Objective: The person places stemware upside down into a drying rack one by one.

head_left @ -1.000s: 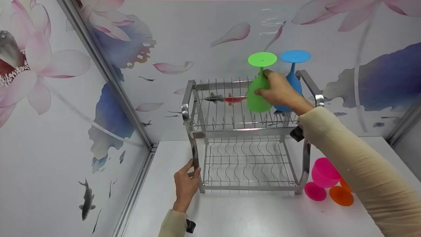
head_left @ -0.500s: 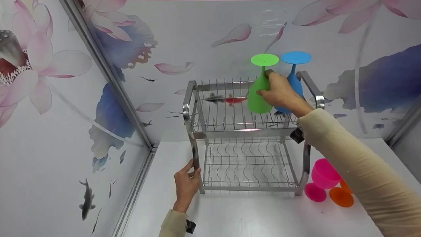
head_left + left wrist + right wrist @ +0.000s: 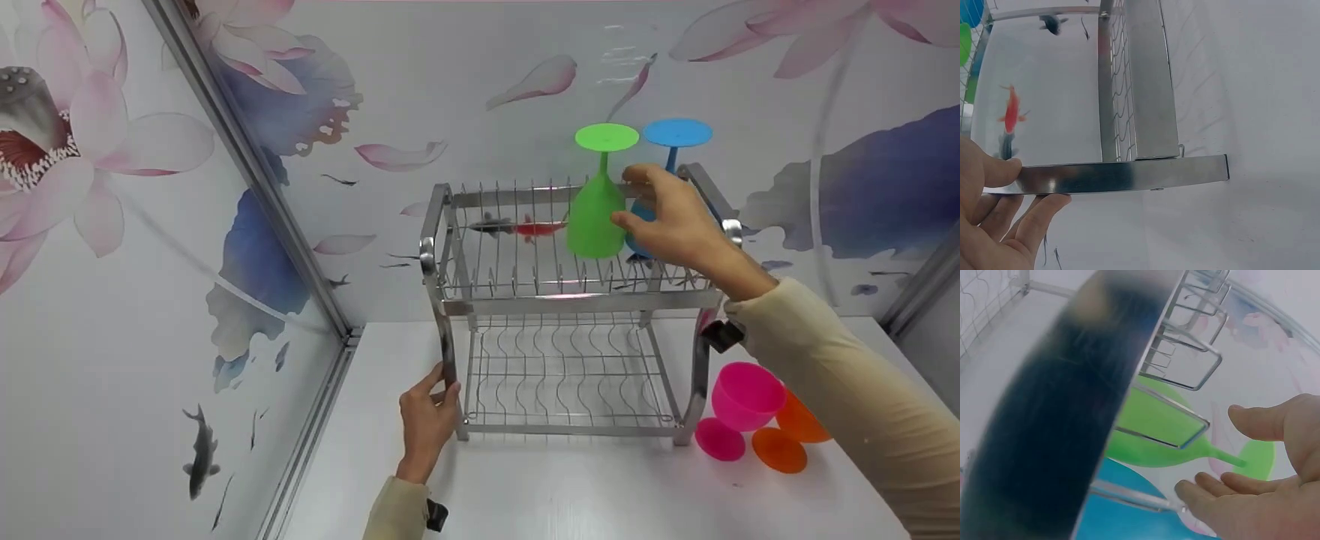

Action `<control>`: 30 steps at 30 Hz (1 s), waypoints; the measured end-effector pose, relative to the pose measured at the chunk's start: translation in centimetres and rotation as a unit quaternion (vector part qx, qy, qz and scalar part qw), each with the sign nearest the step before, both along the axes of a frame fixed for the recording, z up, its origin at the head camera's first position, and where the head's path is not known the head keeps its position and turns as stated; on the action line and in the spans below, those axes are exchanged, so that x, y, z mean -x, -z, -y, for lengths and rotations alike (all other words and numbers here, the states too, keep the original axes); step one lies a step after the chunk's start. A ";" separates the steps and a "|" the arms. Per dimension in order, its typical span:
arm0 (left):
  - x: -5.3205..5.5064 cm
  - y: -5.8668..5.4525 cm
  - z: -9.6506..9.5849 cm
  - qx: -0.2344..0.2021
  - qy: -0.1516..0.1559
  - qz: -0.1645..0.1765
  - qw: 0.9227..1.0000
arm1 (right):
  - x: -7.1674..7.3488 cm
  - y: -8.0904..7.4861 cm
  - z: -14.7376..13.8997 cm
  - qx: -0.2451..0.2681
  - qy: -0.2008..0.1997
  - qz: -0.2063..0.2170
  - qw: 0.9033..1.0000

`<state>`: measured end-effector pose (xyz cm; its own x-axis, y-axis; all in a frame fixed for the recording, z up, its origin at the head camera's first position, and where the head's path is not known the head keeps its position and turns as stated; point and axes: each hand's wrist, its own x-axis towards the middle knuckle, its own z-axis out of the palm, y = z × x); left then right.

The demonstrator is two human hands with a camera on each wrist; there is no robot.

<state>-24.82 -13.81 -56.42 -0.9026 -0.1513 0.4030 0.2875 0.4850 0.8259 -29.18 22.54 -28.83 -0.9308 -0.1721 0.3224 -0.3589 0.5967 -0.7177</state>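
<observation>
A green goblet (image 3: pixel 597 217) stands upside down on the top tier of the metal dish rack (image 3: pixel 570 302). Behind my right hand (image 3: pixel 675 221) is a blue goblet (image 3: pixel 677 133), also inverted and partly hidden. The right hand is just right of the green goblet; in the right wrist view its thumb and fingers are spread apart, with a gap to the green bowl (image 3: pixel 1157 422). Low on the rack's left side, my left hand (image 3: pixel 430 420) grips the upright leg (image 3: pixel 1084 178) between thumb and fingers, as the left wrist view shows closely.
On the white table (image 3: pixel 570 487), right of the rack, a pink goblet (image 3: pixel 747 396) and an orange goblet (image 3: pixel 780 450) lie on their sides, the orange one partly behind the sleeve. A patterned wall (image 3: pixel 450 90) rises behind the rack, another at left.
My right hand has let go of the green goblet and drawn back to the right. The goblet stays on the rack. The left hand keeps its grip on the leg.
</observation>
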 end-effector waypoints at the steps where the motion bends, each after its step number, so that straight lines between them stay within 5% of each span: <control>1: 0.0 0.0 0.0 -0.001 0.000 0.001 1.000 | -0.5 0.2 -0.3 0.006 -0.004 -0.011 1.000; 7: -0.1 0.1 -0.1 -0.006 -0.004 0.004 1.000 | -3.5 1.7 -2.8 0.023 -0.010 -0.064 0.998; 18: 0.0 0.0 0.1 0.006 0.000 -0.011 1.000 | -8.2 4.2 -8.2 0.013 0.048 -0.124 0.991; 30: 0.0 0.5 0.0 0.002 -0.002 -0.017 1.000 | -12.1 8.2 -13.6 -0.009 0.142 -0.119 0.983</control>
<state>-24.85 -13.81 -56.91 -0.8874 -0.1529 0.4350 0.3143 0.4896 0.8133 -17.05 36.16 -37.01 -0.8401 0.0771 0.5369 -0.3326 0.7088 -0.6221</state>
